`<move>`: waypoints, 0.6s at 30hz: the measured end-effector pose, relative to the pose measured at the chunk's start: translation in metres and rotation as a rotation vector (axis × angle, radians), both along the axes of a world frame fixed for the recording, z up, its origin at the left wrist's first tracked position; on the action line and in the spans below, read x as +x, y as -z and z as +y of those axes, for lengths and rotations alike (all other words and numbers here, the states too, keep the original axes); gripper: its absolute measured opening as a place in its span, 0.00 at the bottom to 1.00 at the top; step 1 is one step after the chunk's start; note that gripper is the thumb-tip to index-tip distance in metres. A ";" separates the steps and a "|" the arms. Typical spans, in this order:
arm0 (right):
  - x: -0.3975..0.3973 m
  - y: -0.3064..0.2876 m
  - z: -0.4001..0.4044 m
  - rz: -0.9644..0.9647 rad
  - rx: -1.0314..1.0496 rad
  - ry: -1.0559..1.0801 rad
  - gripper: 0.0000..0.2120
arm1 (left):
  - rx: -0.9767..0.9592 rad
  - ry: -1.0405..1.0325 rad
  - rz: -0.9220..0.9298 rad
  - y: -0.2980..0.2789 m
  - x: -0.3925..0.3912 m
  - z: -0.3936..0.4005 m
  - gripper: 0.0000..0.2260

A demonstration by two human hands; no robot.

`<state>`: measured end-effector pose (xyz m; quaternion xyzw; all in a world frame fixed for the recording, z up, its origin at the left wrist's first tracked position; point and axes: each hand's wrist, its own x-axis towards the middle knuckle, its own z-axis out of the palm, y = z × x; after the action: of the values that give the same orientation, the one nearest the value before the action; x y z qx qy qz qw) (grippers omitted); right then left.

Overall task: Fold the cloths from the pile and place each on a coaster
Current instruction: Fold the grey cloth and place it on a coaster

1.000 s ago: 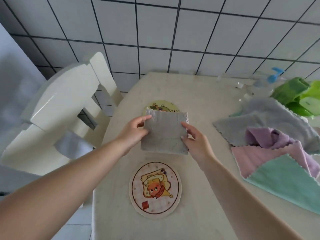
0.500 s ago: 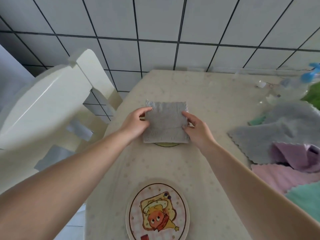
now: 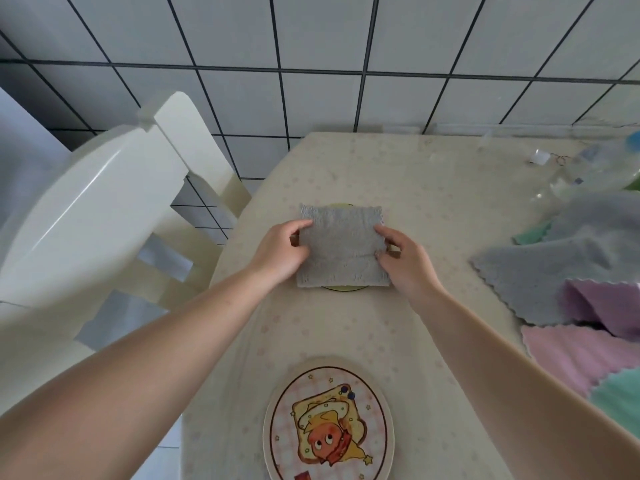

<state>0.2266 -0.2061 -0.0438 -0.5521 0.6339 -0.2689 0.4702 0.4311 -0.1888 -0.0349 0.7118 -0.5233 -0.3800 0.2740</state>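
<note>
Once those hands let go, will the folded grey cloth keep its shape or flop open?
The folded grey cloth looks soft and thin, so probably limp if lifted by one edge. It lies flat over the far coaster, so it will likely stay folded. Its fuzzy nap suggests little sliding.

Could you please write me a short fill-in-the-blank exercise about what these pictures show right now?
1. Both hands, left hand and right hand, hold the folded square ____ cloth.
2. The cloth covers most of a round, yellow-rimmed ____.
3. The round cartoon-printed coaster nearer the person has ____ cloth on it.
4. The pile of unfolded cloths lies on the person's ____ side.

Missing words: grey; coaster; no; right
</note>
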 end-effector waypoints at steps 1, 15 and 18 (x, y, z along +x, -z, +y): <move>-0.001 -0.001 0.001 0.077 -0.043 0.005 0.23 | -0.042 0.010 -0.089 0.001 -0.001 0.001 0.23; -0.002 0.008 0.019 0.891 -0.179 -0.508 0.34 | 0.079 0.486 -0.801 0.016 -0.021 0.014 0.32; -0.005 -0.016 0.022 0.755 -0.215 -0.425 0.30 | 0.024 0.419 -0.684 -0.006 -0.024 0.020 0.30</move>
<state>0.2212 -0.1843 -0.0277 -0.7754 0.6019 -0.0105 0.1905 0.4070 -0.1688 -0.0292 0.6783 -0.7136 -0.1747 -0.0078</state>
